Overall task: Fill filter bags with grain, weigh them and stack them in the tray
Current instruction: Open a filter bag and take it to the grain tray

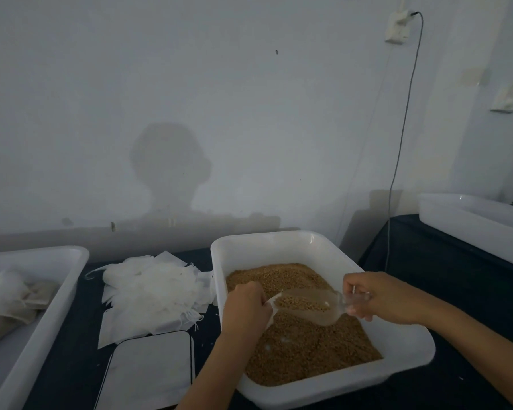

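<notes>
Right hand (376,297) gripping grain-filled scoop (305,304), left hand (246,306) pinching filter bag (271,306)

I see a dim, bare packing room: white plastic grain tub (282,247) under my hands, plain grey wall (219,99) beyond.

Three white plastic tubs show: one on the left (42,279) holding filled bags (15,297), of which perhaps three can be made out though they overlap too much to be sure, one in the middle (279,244) half full of grain (308,347), and one at the far right (471,223) whose contents are hidden. There is one clear scoop (305,306), one flat white scale (151,371), and one loose pile of empty filter bags (151,288) too tangled to count. Two hands appear, the left hand (246,309) and the right hand (379,297), and on the wall are two sockets (397,26) (507,99) and one cable (403,122).
</notes>
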{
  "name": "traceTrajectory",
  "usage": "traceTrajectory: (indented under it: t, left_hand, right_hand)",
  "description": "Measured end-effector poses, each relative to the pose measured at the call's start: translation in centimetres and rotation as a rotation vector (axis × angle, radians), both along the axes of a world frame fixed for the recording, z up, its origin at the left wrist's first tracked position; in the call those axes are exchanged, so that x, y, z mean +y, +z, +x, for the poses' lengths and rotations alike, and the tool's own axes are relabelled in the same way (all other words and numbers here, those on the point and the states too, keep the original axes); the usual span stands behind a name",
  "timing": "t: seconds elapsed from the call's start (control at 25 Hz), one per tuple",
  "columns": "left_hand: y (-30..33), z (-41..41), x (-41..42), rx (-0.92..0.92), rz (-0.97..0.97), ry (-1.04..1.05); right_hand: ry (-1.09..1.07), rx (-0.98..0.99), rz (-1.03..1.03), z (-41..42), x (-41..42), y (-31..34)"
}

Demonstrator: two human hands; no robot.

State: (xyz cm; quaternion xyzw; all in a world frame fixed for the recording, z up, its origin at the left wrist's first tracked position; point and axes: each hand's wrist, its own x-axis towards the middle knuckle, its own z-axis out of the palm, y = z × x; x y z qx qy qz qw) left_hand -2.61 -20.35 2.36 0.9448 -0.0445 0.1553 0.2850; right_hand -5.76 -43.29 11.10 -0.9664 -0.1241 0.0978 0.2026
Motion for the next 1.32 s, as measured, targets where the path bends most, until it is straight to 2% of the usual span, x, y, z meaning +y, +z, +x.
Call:
traceTrajectory:
  t: [0.28,0.56,0.96,1.32]
  left_hand:
    - [-0.3,-0.1,0.0,-0.061,-0.028,-0.025]
    - [-0.4,-0.2,0.1,-0.089,-0.039,-0.098]
    - [-0.5,-0.1,0.2,-0.016,0.009,-0.099]
    - [-0.6,-0.1,0.3,-0.024,0.011,-0.095]
  right_hand:
    - [0.038,-0.069,-0.293,0.8,1.3,1.8]
    - [0.069,-0.125,-0.485,1.9,2.9,3.8]
    - [0.068,-0.108,-0.48,2.0,2.7,3.8]
    - [0.057,-0.132,-0.444,2.0,2.0,3.6]
